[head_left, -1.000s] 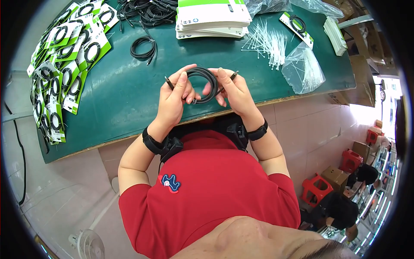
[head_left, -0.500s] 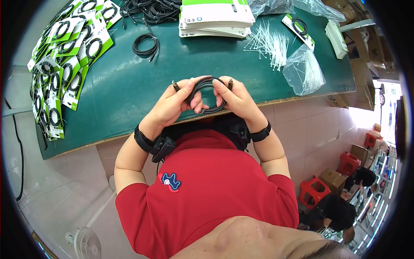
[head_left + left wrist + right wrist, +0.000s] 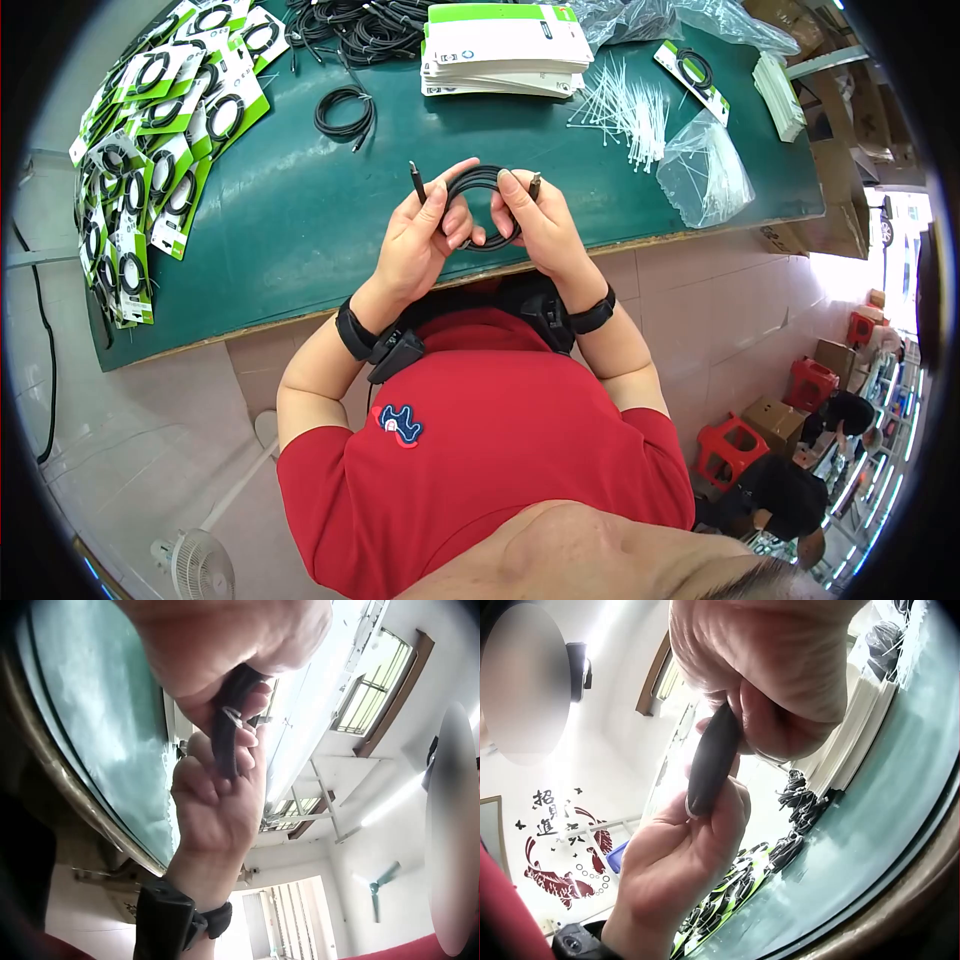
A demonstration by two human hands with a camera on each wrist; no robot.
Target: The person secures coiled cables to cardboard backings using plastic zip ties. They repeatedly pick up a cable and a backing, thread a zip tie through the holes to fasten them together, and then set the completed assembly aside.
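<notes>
A coiled black cable point(image 3: 470, 178) is held between both hands above the table's near edge. My left hand point(image 3: 418, 238) grips its left side, thumb on top, and one metal-tipped plug point(image 3: 416, 180) sticks up beside that thumb. On the coil's right side, my right hand point(image 3: 543, 222) pinches the loops, with the other plug point(image 3: 535, 187) rising past the fingers. The left wrist view catches the coil point(image 3: 226, 739) edge-on with a thin pale tie point(image 3: 232, 716) around it. Both hands meet the coil point(image 3: 714, 761) in the right wrist view too.
Carded cables point(image 3: 150, 165) heap at the left of the green table point(image 3: 280, 230). Behind are a loose coil point(image 3: 345, 112), a black cable pile point(image 3: 375, 35) and stacked cards point(image 3: 505, 55). White zip ties point(image 3: 635, 115), a bag of ties point(image 3: 705, 175) and one carded cable point(image 3: 692, 75) lie right.
Both hands first came nearer the body with the coil, then moved slightly away again. The coil turned between them, and the left plug now points more upright.
</notes>
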